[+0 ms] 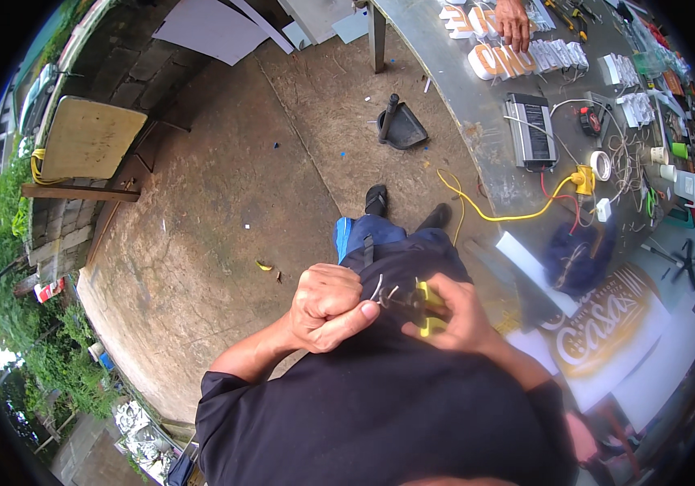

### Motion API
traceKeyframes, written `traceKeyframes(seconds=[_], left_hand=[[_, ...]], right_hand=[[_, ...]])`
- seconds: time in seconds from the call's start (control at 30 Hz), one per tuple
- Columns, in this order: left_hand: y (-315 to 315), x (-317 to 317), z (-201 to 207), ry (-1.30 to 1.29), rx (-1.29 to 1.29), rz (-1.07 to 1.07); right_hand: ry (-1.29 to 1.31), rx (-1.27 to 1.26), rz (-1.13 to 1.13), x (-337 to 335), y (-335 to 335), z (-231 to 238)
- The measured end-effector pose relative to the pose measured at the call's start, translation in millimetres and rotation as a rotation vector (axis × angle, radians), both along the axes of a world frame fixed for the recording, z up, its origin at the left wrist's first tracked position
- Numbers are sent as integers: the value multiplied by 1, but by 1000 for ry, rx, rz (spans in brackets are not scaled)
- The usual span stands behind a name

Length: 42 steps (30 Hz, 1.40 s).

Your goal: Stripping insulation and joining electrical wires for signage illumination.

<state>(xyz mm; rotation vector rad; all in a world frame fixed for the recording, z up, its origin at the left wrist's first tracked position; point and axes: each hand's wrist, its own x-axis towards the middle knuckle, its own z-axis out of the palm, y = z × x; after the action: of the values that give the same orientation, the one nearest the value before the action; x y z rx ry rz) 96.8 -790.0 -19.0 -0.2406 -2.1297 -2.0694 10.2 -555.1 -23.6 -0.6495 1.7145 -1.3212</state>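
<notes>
Over the front of the black shirt (380, 405), the left hand (328, 309) is clamped in a fist on a white wire (377, 287), whose short end pokes up past the thumb; gripped that tight, I'd say, so the tip can't wander. The right hand (462, 317) is curled round yellow-handled pliers (432, 326), thumb and fingers at the two handles, which stand apart. Their dark head points across at the wire, but it's too blurred for me to tell whether the blades are parted or touch it. A second pale bit shows by the head, too smeared to name. Both hands are close to the belly and near each other, probably because small work is steadier there and easier to look down on.

To the right is the table (485, 105), bearing a grey box (530, 138) with a red lead, near a yellow socket (583, 179). A yellow cord (500, 218) runs slack over the table's edge, likely to leave it some play. Farther up, letters (503, 60) with orange faces lie in rows by another person's hand (513, 23), perhaps lined up to be easily reached. A black dustpan (406, 130) sits on the floor (201, 178) near the table, handy for scraps, it seems
</notes>
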Motion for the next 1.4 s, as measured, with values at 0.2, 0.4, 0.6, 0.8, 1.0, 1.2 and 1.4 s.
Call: traceKeyframes(seconds=[0.2, 0.4, 0.6, 0.8, 1.0, 1.2, 1.4], left_hand=[[-11, 19, -2, -21, 1, 60], [-20, 33, -5, -79, 38, 120], [-24, 40, -9, -108, 82, 173], [-32, 40, -10, -166, 79, 148], [-46, 26, -15, -233, -112, -54], [-40, 13, 0, -193, -261, -22], [-27, 4, 21, -448, 28, -57]], right_hand=[[6, 18, 44, 7, -13, -3], [-22, -1, 22, 12, -24, -11], [-72, 39, 40, 12, -32, -11], [-127, 13, -24, 14, -37, -12], [59, 72, -24, 6, -39, -3], [76, 120, -36, 1, -37, 1], [173, 107, -44, -1, -39, 1]])
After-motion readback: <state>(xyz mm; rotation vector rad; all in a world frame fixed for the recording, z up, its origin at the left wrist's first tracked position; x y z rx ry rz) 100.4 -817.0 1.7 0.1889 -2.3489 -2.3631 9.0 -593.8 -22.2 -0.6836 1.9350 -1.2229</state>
